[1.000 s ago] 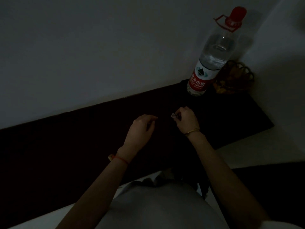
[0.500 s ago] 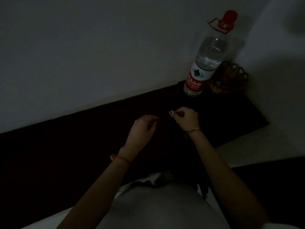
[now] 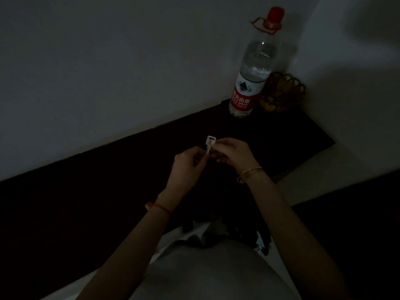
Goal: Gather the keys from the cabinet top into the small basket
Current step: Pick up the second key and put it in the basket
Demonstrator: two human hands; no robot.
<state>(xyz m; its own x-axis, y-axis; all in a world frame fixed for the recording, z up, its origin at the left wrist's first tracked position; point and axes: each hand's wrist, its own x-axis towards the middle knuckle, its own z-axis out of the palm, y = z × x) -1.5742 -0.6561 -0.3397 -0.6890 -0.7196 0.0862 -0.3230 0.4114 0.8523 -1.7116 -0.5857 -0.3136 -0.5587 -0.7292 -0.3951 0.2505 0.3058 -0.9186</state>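
Observation:
The scene is very dim. A pale silver key [image 3: 210,144] stands upright above the dark cabinet top [image 3: 108,180], its square head up. My left hand [image 3: 186,167] pinches the key's blade from below. My right hand [image 3: 233,155] touches the key's head side with closed fingertips. The small woven basket [image 3: 283,94] sits in the far right corner of the cabinet, well apart from both hands. What lies inside it is too dark to tell. No other keys are visible on the dark surface.
A tall clear water bottle [image 3: 253,74] with a red label and red cap stands just left of the basket, against the white wall [image 3: 108,72]. The cabinet's right end [image 3: 324,144] meets a pale floor.
Both hands have come together and lifted. The key, before only a small glint at my right fingertips, now stands up in full view between the two hands.

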